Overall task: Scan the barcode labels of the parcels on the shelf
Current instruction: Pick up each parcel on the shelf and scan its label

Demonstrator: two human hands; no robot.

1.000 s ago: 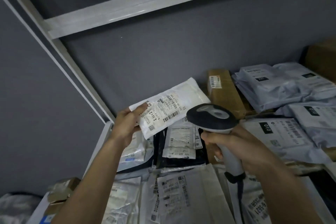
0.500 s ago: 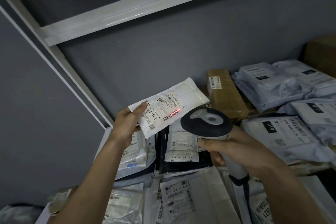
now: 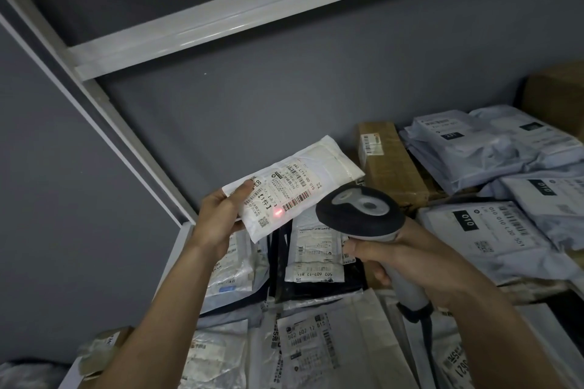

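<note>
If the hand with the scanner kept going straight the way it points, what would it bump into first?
Probably the white parcel that the left hand holds up; the barcode scanner in the right hand aims there, though depth is unclear.
</note>
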